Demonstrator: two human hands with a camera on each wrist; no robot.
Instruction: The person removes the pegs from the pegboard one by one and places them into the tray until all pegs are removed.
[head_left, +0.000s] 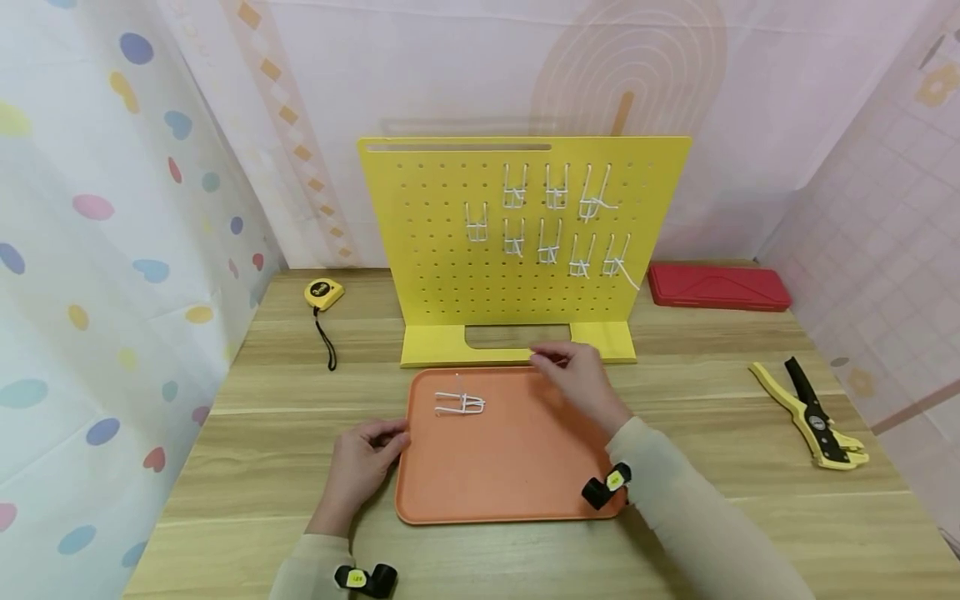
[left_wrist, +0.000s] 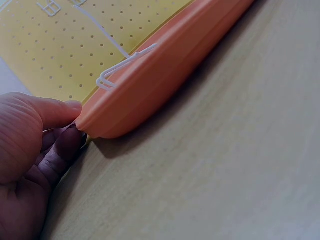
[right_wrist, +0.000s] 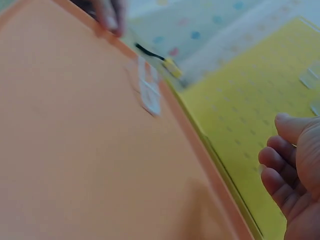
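An orange tray (head_left: 517,467) lies on the wooden table, with one white wire hook (head_left: 461,403) near its far left corner. My left hand (head_left: 365,467) pinches the tray's left rim; in the left wrist view the thumb (left_wrist: 60,112) is on the rim and the other fingers are lower, partly in shadow. Over the tray's far right part hovers my right hand (head_left: 577,379), its fingers loosely curled and holding nothing, as the right wrist view also shows. Just behind the tray stands a yellow pegboard (head_left: 435,283), with several white wire hooks (head_left: 549,242) hanging on it.
A yellow tape measure (head_left: 322,293) with a black strap lies at the back left. To the right are a red case (head_left: 718,287) and a yellow-and-black wire stripper (head_left: 813,421). Patterned curtains (head_left: 315,75) enclose the back and sides.
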